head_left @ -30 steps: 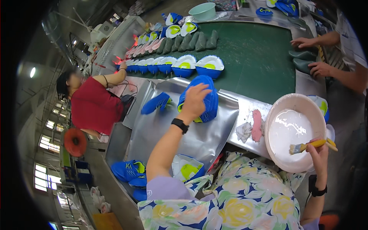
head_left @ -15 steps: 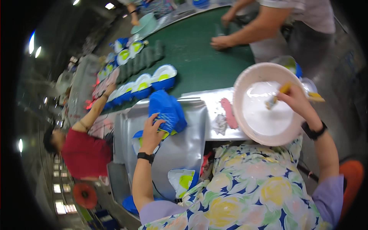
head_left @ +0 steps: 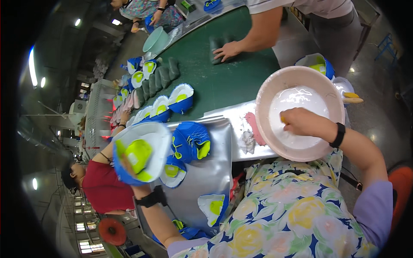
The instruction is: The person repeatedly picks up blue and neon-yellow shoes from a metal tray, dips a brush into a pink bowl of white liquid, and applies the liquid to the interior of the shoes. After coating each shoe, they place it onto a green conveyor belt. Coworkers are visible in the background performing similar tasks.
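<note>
A blue shoe upper with white lining and a neon-yellow tongue is raised at the left, its opening toward me. My left hand is closed on it, mostly hidden behind and slightly blurred. At the right, my right hand is closed over the white liquid in a pale pink basin. A little of a yellow brush handle shows at its fingertips; the bristles are hidden. More blue uppers lie on the silver metal tray between my hands.
A green conveyor belt carries rows of uppers and dark grey shoe-shaped pieces. A co-worker's hand touches dark pieces across the belt. A person in red sits left. Another yellow-handled brush lies beyond the basin.
My left hand has picked up an upper and moved left with it. My right hand has lowered the brush toward the liquid. The co-worker's hand has shifted left.
</note>
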`<state>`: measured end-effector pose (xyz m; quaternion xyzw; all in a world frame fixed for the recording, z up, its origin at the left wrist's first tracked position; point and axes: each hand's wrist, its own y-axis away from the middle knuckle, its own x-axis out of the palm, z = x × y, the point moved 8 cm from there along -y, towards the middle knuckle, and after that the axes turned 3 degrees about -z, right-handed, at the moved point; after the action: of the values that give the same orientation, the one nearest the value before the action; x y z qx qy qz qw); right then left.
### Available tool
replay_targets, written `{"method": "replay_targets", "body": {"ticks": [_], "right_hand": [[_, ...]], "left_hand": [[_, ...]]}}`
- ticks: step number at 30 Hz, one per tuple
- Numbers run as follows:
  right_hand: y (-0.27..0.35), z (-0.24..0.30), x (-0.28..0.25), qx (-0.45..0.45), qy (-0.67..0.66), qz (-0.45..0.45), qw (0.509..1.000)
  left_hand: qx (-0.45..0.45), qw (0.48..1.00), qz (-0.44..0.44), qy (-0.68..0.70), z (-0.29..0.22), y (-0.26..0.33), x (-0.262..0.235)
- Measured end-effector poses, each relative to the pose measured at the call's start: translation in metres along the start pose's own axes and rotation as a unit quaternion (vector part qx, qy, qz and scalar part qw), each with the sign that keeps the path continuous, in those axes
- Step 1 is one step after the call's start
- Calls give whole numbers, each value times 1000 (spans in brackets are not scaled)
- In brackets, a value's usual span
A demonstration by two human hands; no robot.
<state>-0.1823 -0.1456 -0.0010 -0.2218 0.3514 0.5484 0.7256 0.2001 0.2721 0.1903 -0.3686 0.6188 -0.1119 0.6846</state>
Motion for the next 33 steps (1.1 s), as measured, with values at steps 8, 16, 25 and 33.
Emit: {"method": "replay_targets", "body": {"ticks": [8, 16, 25, 33], "right_hand": [[11, -12, -6, -41, 30, -16, 999], [64, -44, -132, 20, -105, -197, 974], [70, -39, -165, 4, -188, -358, 915], [71, -65, -122, 138, -306, -404, 851]], "left_hand": [[-393, 554, 182, 711, -226, -82, 197], [-347, 545, 259, 718, -320, -122, 252], [-326, 588, 223, 706, -372, -131, 278], [-321, 606, 90, 722, -372, -123, 285]]}}
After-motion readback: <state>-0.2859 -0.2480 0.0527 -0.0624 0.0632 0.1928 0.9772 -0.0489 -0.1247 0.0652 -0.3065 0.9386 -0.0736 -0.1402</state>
